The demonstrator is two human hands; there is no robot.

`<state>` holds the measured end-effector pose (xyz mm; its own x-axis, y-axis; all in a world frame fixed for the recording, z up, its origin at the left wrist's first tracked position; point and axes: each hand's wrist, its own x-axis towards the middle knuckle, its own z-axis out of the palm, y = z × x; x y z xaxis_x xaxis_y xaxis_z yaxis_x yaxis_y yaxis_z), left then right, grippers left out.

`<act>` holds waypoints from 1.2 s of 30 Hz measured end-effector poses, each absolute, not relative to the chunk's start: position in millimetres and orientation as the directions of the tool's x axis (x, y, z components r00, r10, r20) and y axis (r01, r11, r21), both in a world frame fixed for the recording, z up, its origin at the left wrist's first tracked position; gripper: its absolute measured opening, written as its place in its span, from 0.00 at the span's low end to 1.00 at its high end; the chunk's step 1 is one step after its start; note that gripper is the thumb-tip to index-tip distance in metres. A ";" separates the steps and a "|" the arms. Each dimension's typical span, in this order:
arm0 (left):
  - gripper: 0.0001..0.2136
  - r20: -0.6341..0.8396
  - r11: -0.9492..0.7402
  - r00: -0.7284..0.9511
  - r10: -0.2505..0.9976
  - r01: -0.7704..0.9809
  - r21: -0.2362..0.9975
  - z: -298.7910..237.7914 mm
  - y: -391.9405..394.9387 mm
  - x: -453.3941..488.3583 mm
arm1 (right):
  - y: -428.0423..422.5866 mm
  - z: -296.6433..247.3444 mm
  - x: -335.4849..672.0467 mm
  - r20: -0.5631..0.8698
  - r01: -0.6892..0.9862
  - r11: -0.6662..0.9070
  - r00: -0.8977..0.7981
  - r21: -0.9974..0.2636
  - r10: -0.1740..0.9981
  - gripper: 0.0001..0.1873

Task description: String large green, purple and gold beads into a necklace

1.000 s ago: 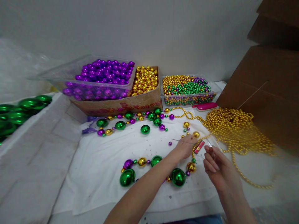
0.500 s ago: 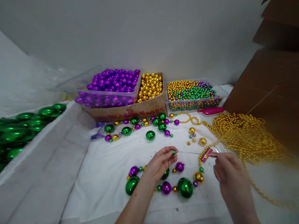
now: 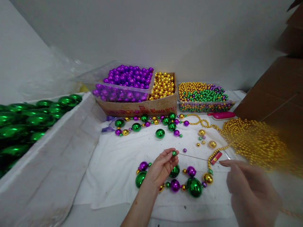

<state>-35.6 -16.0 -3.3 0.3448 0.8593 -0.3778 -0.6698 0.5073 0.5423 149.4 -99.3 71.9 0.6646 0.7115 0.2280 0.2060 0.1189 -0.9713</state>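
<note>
Lying on white cloth (image 3: pixel 113 173) before grey wall (image 3: pixel 142 31), beaded strand (image 3: pixel 175 185)

A bead workshop — tubs (image 3: pixel 98 76) of loose beads (image 3: pixel 130 75), a strand (image 3: pixel 194 187).

2 hands (image 3: pixel 163 170) (image 3: pixel 252 192), 2 clr. bins (image 3: pixel 132 88) (image 3: pixel 204 102), 1 wht. box (image 3: pixel 68 157), 1 red pkt. (image 3: pixel 216 158), 1 pink tool (image 3: pixel 223 115)

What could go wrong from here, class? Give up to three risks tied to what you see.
The small green bead pinched in the left hand could slip out. The thin thread, stretched toward the blurred right hand, crosses the gold bead strand in this view and might snag. The loose purple bead near the thread could roll if knocked.
</note>
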 end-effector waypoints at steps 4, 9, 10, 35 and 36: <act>0.09 -0.369 0.509 0.355 0.859 -0.669 0.542 -4.5 -18.8 -38.8 | -99.8 69.0 150.0 0.246 0.225 0.128 0.643 -0.966 0.725 0.11; 0.11 -0.362 0.514 0.368 0.856 -0.671 0.534 -5.2 -21.3 -42.0 | -100.2 67.8 151.4 0.248 0.235 0.124 0.629 -0.964 0.737 0.11; 0.10 -0.360 0.515 0.370 0.856 -0.668 0.537 -5.1 -21.6 -42.5 | -100.3 67.7 151.6 0.244 0.229 0.125 0.626 -0.966 0.741 0.11; 0.08 -0.324 0.517 0.402 0.856 -0.670 0.533 -6.6 -22.9 -40.8 | -100.7 65.5 159.1 0.242 0.226 0.134 0.570 -0.965 0.785 0.09; 0.09 -0.327 0.516 0.399 0.857 -0.677 0.524 -6.2 -22.6 -40.7 | -101.0 65.9 158.8 0.240 0.221 0.135 0.570 -0.966 0.786 0.10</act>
